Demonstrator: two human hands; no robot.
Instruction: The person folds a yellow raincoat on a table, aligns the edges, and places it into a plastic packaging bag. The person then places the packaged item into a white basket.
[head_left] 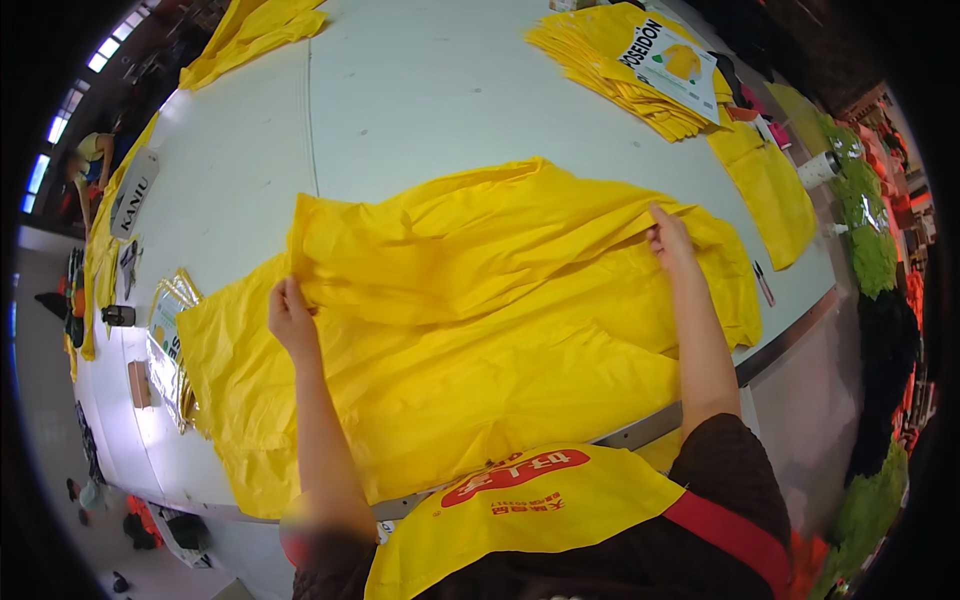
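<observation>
A large yellow raincoat lies spread and wrinkled across the table in front of me, its lower part reaching the near edge. My left hand is closed on its left part, fingers pinching the upper layer. On the right, my right hand grips a fold of the same raincoat near its far edge. Between the hands the top layer is bunched in loose folds. Small snips lie on the table just right of the raincoat.
A pale table carries a stack of folded yellow garments under a printed sheet. Clear packages, a black cup and a small brown box stand left. A person works at far left.
</observation>
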